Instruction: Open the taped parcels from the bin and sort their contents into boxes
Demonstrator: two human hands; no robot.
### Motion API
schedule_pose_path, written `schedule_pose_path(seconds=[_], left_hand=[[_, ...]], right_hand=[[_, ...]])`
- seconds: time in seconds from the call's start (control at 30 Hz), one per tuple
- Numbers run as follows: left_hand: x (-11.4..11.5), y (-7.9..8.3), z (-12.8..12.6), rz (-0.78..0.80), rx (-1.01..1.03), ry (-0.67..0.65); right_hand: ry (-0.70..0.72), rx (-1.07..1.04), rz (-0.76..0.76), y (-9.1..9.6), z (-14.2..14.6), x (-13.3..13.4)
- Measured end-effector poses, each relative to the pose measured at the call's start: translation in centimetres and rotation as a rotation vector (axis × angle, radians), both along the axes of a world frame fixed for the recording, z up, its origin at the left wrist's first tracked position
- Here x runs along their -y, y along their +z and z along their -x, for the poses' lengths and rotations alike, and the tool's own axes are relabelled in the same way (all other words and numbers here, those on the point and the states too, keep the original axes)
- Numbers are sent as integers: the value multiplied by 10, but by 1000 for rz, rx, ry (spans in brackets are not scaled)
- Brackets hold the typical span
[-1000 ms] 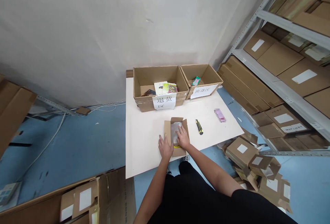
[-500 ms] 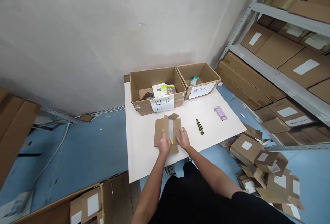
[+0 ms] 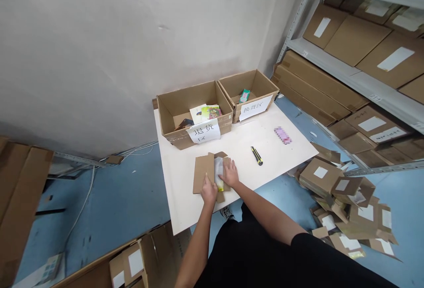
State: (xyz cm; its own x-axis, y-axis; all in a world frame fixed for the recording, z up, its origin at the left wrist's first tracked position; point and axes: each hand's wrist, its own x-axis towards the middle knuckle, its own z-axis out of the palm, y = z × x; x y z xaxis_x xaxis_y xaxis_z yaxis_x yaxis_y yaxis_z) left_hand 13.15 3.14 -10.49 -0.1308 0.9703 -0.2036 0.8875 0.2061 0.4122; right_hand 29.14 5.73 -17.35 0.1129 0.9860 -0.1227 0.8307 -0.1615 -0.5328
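A small cardboard box (image 3: 202, 171) lies on the white table with its flaps spread. Inside it shows a whitish, translucent packet (image 3: 218, 167) with yellow at its near end. My left hand (image 3: 208, 189) pinches the box's left wall at the near side, thumb up. Over the right wall rests my right hand (image 3: 230, 174), fingers spread and thumb side at the packet's edge; whether it grips the packet cannot be made out. To the right lies a black and yellow box cutter (image 3: 256, 156).
Two labelled cardboard bins stand at the table's back: the left bin (image 3: 172, 140) holds booklets, the right bin (image 3: 236, 113) a green packet. A pixelated pink item (image 3: 282, 135) lies at right. Opened boxes (image 3: 344, 204) heap on the floor beside the shelving (image 3: 331, 65).
My right hand has moved left from the box's right side onto the packet's edge. The left flap has folded further outward, showing more of the packet. The view has shifted slightly.
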Motion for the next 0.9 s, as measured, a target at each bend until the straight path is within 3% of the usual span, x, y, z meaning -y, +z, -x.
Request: schedule_pose_path(seconds=[0.13, 0.27, 0.33, 0.43, 0.57, 0.73, 0.9], left_hand=[[-2, -4, 1, 26, 87, 126], [0, -9, 10, -119, 150, 86], [5, -8, 15, -228, 89, 63], [11, -6, 24, -295, -73, 20], [13, -7, 34, -260, -171, -91], [8, -10, 37, -211, -158, -84], [6, -7, 28, -154, -210, -81]], right_hand=[[53, 65, 9, 3, 4, 0], [147, 171, -20, 7, 9, -6], [167, 195, -33, 8, 16, -10], [88, 176, -31, 7, 28, -16], [25, 139, 2, 6, 42, -20], [143, 74, -71, 10, 48, -20], [141, 62, -92, 26, 53, -16]])
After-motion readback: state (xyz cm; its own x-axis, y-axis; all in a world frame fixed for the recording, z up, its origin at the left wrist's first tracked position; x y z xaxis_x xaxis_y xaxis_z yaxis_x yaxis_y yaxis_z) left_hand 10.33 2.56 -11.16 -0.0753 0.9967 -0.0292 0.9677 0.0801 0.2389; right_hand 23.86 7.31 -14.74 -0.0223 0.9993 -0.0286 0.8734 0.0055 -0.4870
